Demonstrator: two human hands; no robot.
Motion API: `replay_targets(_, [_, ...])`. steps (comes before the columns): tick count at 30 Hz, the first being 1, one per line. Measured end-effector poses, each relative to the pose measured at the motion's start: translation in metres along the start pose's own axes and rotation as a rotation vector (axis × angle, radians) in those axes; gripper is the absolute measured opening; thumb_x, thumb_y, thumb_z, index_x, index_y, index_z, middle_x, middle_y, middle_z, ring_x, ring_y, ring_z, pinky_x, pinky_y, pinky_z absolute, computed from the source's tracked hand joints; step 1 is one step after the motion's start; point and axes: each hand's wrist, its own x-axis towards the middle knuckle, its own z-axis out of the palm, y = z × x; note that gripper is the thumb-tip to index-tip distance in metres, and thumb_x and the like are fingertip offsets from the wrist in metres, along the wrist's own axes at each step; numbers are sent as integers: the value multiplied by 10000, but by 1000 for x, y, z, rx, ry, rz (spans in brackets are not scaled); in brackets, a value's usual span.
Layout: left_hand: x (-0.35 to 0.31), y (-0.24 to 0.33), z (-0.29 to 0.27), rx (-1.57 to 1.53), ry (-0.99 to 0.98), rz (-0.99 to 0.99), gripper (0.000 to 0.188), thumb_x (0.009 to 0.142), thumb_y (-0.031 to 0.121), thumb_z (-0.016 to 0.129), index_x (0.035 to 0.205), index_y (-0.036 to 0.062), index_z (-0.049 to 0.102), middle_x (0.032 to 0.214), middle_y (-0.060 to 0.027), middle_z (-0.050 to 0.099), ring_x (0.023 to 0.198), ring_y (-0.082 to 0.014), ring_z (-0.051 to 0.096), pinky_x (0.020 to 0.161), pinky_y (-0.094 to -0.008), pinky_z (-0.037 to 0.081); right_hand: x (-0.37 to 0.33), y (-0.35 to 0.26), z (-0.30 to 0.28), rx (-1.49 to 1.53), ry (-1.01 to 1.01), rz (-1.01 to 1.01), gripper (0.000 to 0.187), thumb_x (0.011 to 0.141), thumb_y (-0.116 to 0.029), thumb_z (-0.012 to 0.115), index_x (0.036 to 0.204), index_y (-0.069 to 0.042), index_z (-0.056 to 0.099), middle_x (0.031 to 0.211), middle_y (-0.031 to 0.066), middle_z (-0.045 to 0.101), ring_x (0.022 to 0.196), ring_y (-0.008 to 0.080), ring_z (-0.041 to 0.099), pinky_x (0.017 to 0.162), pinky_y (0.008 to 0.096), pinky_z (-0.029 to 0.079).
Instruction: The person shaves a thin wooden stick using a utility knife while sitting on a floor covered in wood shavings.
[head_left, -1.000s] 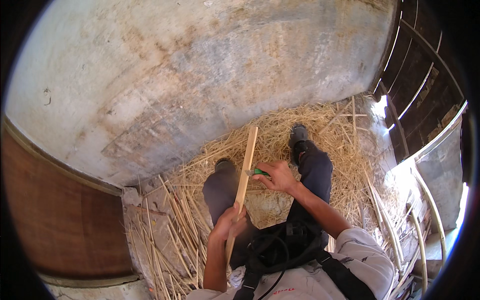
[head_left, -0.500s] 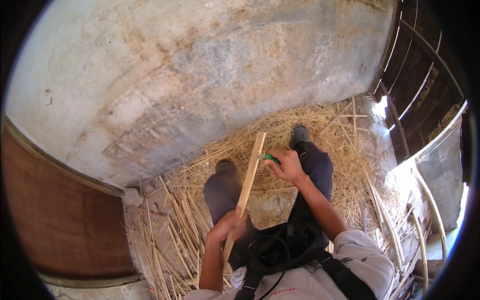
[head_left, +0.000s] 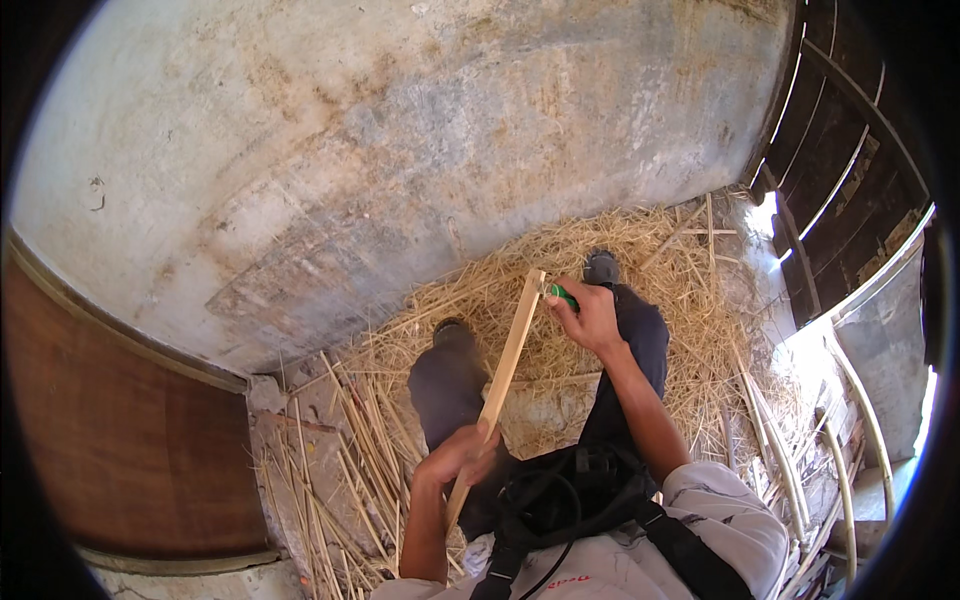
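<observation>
A long pale wooden strip (head_left: 505,370) slants from my lap up toward the wall. My left hand (head_left: 460,455) grips its lower part. My right hand (head_left: 588,315) holds a small green-handled tool (head_left: 561,294) against the strip's upper end. Both my legs in dark trousers stretch out below the strip, with dark shoes (head_left: 600,266) resting on the straw.
Straw and shavings (head_left: 660,250) cover the ground around my feet. A grey stained concrete wall (head_left: 400,150) rises ahead. A brown wooden panel (head_left: 120,430) stands at the left. Several long thin strips (head_left: 340,440) lie at the lower left, dark wooden slats (head_left: 850,160) at the right.
My right hand with the green tool has slid up along the strip to its far end. The strip has tilted slightly to the right. My left hand keeps its grip.
</observation>
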Motion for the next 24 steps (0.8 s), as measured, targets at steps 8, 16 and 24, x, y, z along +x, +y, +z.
replay_targets(8, [0,-4,3,-7,33,5,589,1036,693,538,900,123,480,553,5,417,390,-126,407,383,-292,341,-4,3,5,189,-26,69,380,1002,-352,729,1260,-79,672,859,184,718,642,342,696,618,398,537])
replay_targets(16, [5,-9,9,1,84,31,477,1083,581,538,1034,108,520,648,5,454,498,-140,465,468,-300,401,-12,7,8,313,52,29,494,999,-194,732,1462,-101,589,1334,181,718,880,310,774,794,366,597])
replay_targets(24, [6,6,31,80,238,74,382,1130,465,492,1072,89,528,725,-22,483,591,-175,512,568,-324,453,-12,5,4,290,62,26,466,980,-145,756,1426,-105,623,1256,176,741,844,277,747,774,341,583])
